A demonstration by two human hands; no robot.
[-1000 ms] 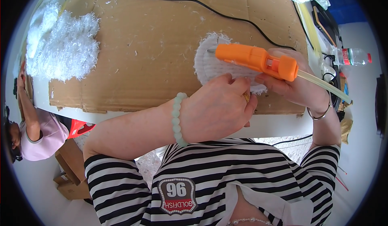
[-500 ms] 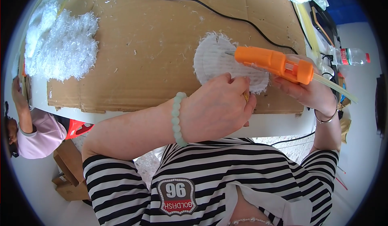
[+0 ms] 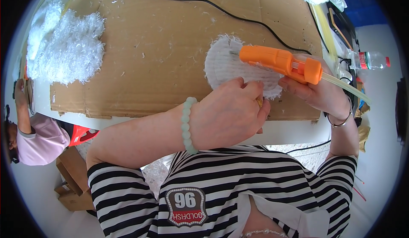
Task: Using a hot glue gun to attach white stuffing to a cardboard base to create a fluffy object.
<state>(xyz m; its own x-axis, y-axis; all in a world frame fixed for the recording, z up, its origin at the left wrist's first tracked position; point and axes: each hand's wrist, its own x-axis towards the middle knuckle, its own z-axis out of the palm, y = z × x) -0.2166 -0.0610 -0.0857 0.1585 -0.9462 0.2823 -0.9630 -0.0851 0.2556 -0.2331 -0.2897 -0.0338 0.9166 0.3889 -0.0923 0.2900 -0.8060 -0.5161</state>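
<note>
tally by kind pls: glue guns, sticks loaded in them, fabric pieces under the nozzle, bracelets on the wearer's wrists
Orange hot glue gun: 1
Translucent glue stick: 1
White fabric piece: 1
Bracelets: 2, one beaded, one metal
Total: 5

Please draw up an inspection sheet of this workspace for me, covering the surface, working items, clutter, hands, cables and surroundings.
Surface: cardboard sheet on a white table; lint scattered on the cardboard.
Working items: orange glue gun, nozzle over a white ribbed fabric piece, contact unclear; translucent glue stick protruding behind.
Clutter: fluffy white fabric at left; plastic bottle at right.
Hands: right hand holds the glue gun; left hand is at the fabric piece's near edge, its grip partly hidden.
Cables: black cable crosses the cardboard's far side.
Surroundings: another person in a pink top and cardboard boxes at left.
</note>
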